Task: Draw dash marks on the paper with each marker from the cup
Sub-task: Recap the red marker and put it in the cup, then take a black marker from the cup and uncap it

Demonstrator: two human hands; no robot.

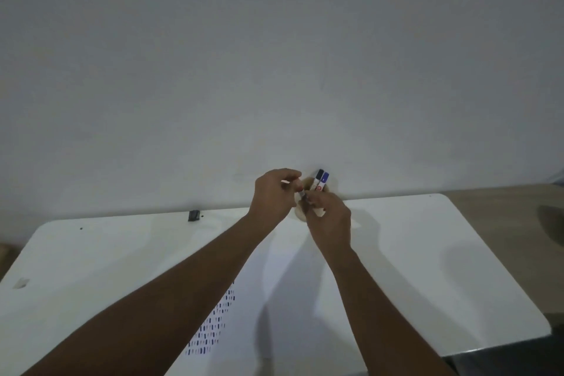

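Observation:
Both my hands meet in front of a beige cup (317, 211) at the far edge of the white table (427, 253). Two markers (322, 181), one black-capped and one blue-capped, stand upright in the cup. My left hand (273, 197) and my right hand (329, 220) pinch a small marker (302, 194) between their fingertips; most of it is hidden. The white paper (274, 299) lies near me, with rows of blue and red dash marks (213, 323) partly under my left forearm.
A small black object (193, 215) sits at the table's far edge on the left. A pale scrap (20, 283) lies at the left edge. The wall rises right behind the table; floor shows to the right.

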